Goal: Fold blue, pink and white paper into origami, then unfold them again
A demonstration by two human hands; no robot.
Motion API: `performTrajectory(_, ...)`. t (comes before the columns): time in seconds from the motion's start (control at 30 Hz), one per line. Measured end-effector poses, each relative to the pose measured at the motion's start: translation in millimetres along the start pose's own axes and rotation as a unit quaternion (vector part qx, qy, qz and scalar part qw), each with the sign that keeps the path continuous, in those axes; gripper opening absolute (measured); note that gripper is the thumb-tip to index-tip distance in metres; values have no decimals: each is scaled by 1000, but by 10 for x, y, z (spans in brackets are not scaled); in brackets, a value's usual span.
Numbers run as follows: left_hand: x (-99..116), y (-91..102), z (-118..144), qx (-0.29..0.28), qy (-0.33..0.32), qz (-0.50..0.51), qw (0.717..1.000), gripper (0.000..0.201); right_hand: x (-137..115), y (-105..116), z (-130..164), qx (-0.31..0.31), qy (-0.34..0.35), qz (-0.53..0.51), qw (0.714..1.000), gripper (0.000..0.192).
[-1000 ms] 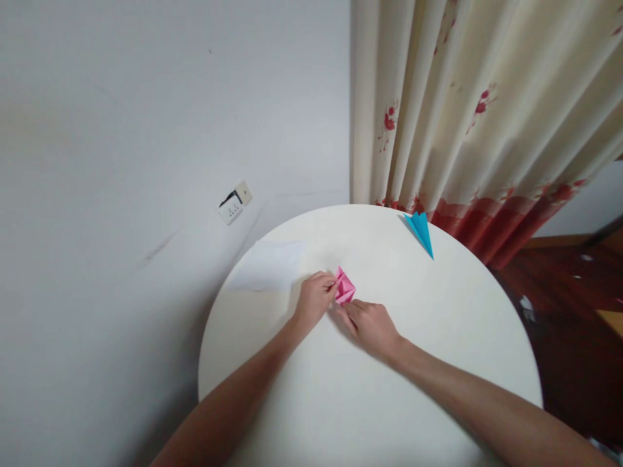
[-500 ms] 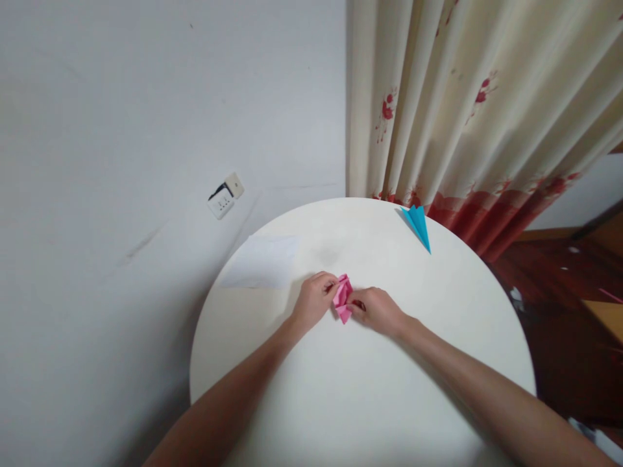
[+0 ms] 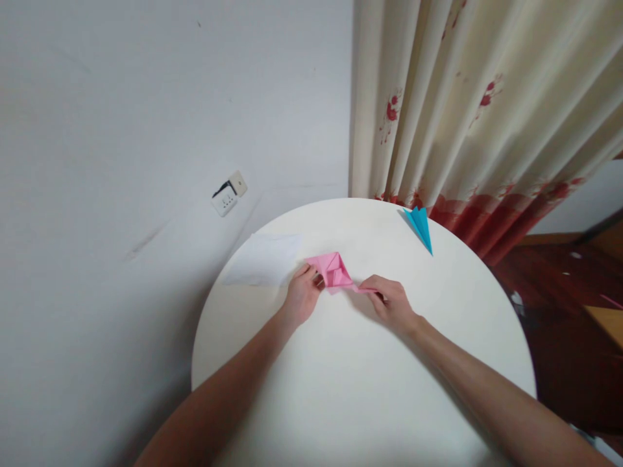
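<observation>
Left hand: fingers pinched on left edge of pink folded paper. Right hand: pinched on its drawn-out right tip. Paper: creased, partly opened, angular facets, lying mid-table on round white table. Far right: blue paper dart.
</observation>
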State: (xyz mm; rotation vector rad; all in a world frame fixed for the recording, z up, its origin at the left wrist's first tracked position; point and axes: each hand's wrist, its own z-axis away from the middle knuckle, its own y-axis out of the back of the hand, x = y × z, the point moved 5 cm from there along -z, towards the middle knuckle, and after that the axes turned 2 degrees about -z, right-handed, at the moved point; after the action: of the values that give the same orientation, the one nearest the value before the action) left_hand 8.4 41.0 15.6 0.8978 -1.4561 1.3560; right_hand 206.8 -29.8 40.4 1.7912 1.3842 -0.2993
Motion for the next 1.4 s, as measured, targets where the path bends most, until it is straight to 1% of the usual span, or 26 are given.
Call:
performTrajectory(0.13,76,104,-3,82,-79,-77,991,30,-70,-62,-35,-95,23,4,995,26)
performTrajectory(0.17,101,125,8,100,-102,-95,985,32,-80,-80,-44,-104,16,4,994,27)
performTrajectory(0.2,131,137,26,114,-127,-115,979,31,-80,-92,-54,-99,-1,-3,995,28)
performTrajectory(0.23,166,141,50,124,-156,-141,970,29,-70,-96,-65,-78,-28,-18,996,28)
performTrajectory(0.3,245,118,120,134,-225,-219,940,22,-23,-83,-82,-1,-109,-58,992,26)
performTrajectory(0.37,295,57,194,123,-283,-285,907,16,13,-55,-87,86,-185,-96,974,24)
performTrajectory(0.4,302,20,225,107,-301,-300,899,14,8,-35,-94,123,-206,-106,965,24)
performTrajectory(0.43,305,-20,253,87,-317,-308,893,13,-14,-6,-104,158,-214,-110,958,24)
performTrajectory(0.5,304,-102,305,45,-346,-313,883,12,-101,69,-136,215,-197,-101,951,23)
performTrajectory(0.57,302,-172,347,12,-370,-315,874,10,-206,123,-172,235,-161,-85,955,21)
performTrajectory(0.6,301,-199,364,1,-378,-317,870,9,-249,123,-189,224,-145,-79,960,21)
performTrajectory(0.67,300,-233,387,-11,-386,-318,866,7,-291,59,-209,164,-135,-78,974,25)
performTrajectory(0.73,306,-246,402,-8,-388,-320,864,7,-257,-54,-192,99,-167,-88,977,29)
performTrajectory(0.8,319,-248,414,3,-387,-324,863,8,-172,-169,-146,60,-227,-115,965,27)
performTrajectory(0.9,341,-251,431,18,-386,-326,863,10,-69,-299,-90,44,-298,-193,934,28)
performTrajectory(0.97,350,-259,443,22,-387,-326,862,11,-52,-350,-80,36,-323,-238,915,32)
performTrajectory(1.07,345,-275,455,20,-385,-327,863,13,-74,-380,-73,33,-359,-279,890,39)
performTrajectory(1.17,333,-287,465,20,-382,-328,864,13,-114,-394,-60,36,-386,-316,866,40)
performTrajectory(1.27,336,-295,475,25,-382,-327,864,13,-139,-413,-47,32,-395,-339,853,39)
performTrajectory(1.4,357,-304,483,27,-382,-324,865,13,-140,-435,-35,33,-400,-349,847,36)
